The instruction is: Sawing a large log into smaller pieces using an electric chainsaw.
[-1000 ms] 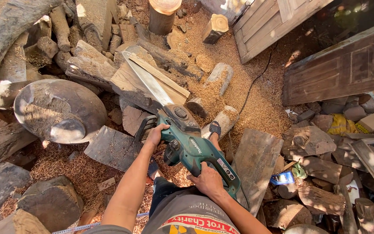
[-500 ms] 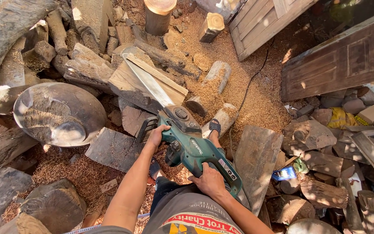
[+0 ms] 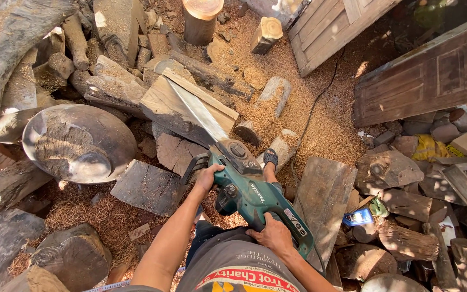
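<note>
Nearest you, your right hand is closed around the rear handle of the teal electric chainsaw, fingers wrapped tight, and your left hand is closed over the black front handle just ahead of it. Compared with a second ago, both grips look the same and your arms hold the same line; the saw body sits in almost the same spot in front of your hips, so very little has changed beyond a slight shift of your head. That steadiness suggests the cut is going on at an even pace, not starting or finishing. Past your left hand, the guide bar runs up and away, lying along the top of the pale split slab, its tip near the slab's far edge; whether the chain is turning you cannot tell from this view. Your sandalled foot stands just right of the saw nose, close to a short log. To the left lies a large round stump face. Farther out, sawdust covers the ground, a black cable trails across it, and upright cut logs stand near wooden door panels.
</note>
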